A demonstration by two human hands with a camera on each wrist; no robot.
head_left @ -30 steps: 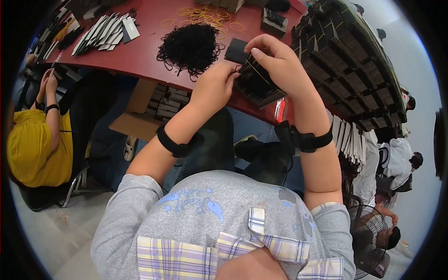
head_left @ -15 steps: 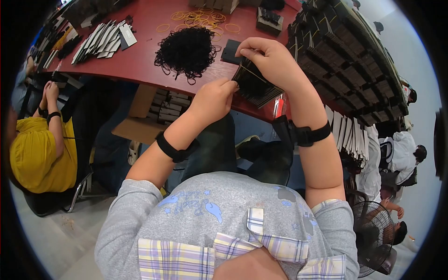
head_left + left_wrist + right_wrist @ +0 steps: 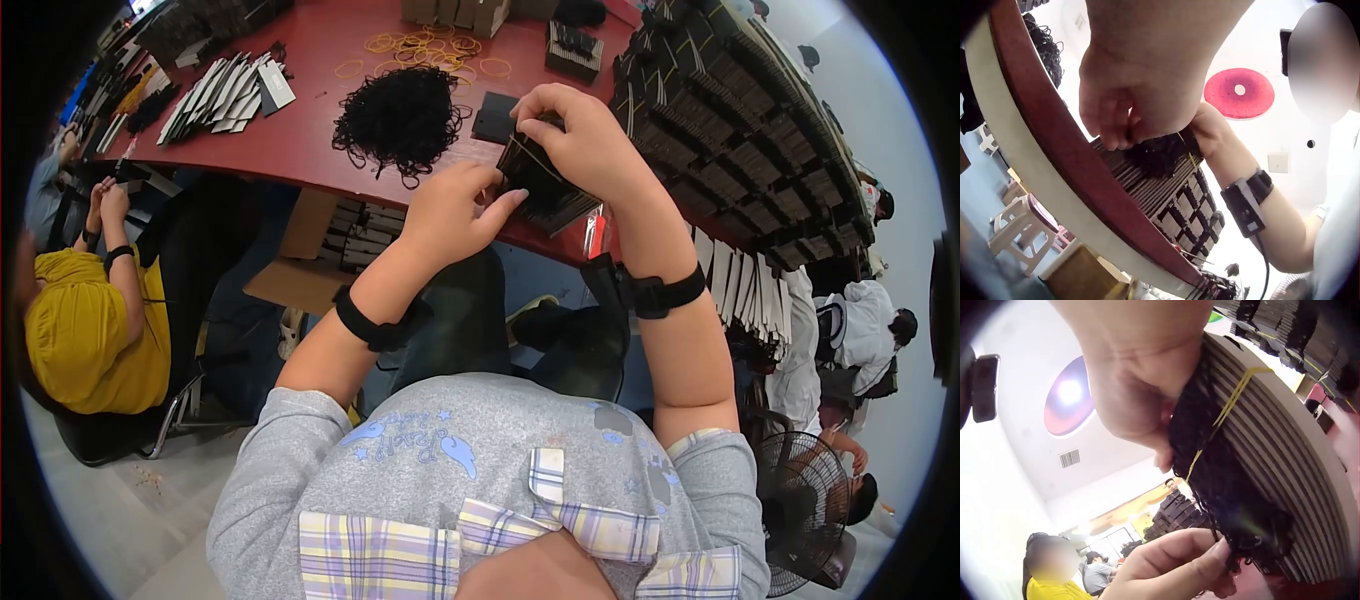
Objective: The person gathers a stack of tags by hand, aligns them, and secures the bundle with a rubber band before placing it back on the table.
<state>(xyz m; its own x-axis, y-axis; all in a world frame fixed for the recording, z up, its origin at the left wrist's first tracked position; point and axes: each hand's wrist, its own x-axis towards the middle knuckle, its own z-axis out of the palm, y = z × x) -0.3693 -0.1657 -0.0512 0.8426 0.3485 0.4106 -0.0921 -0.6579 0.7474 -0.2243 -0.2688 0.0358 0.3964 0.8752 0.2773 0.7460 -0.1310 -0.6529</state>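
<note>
A thick bundle of dark cards [image 3: 1291, 450], edges facing out, stands at the table's front edge. Round it runs a yellow rubber band [image 3: 1235, 395], and a mass of black cords [image 3: 1222, 487] hangs along its side. My right hand [image 3: 585, 140] grips the bundle's far end with curled fingers. At the near left side, my left hand [image 3: 450, 205] has its thumb and fingertips on the cords; the right wrist view shows them pinching loose strands. A single black card [image 3: 492, 117] lies flat just beyond the bundle.
On the red table [image 3: 320, 130] lie a heap of black cords [image 3: 400, 120], yellow rubber bands [image 3: 430, 45] and fanned tags [image 3: 225, 90]. Tall stacked bundles [image 3: 730, 130] rise at the right, near a red packet [image 3: 596, 232]. An open carton [image 3: 300, 285] sits below; another person [image 3: 95, 330] sits left.
My left hand drew slightly down from the bundle's edge, then came back up, its thumb now stretched over the bundle's side. My right hand stays at the bundle's far end.
</note>
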